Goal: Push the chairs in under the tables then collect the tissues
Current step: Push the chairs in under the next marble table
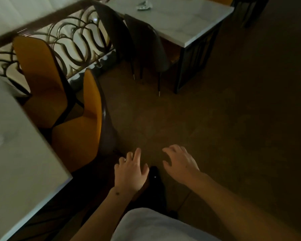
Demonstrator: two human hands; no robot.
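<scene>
Both hands, left (131, 168) and right (181, 163), hung empty with fingers loosely spread low in the frame, so the crumpled tissue (144, 5) on the upper surface (184, 21) risked being overlooked beyond the dark chairs (144, 42).

Dim brown floor (215, 127), scrollwork railing (73, 37)

left hand (131, 171): held out low in front of body, palm down, fingers loosely spread, slightly bent, holds nothing
right hand (180, 162): out beside the left, palm down, fingers spread and lightly curled, holds nothing
hands: near each other, apart, not touching
forearms: both bare, reaching forward from bottom of view
left wrist: small dark mark on it
</scene>
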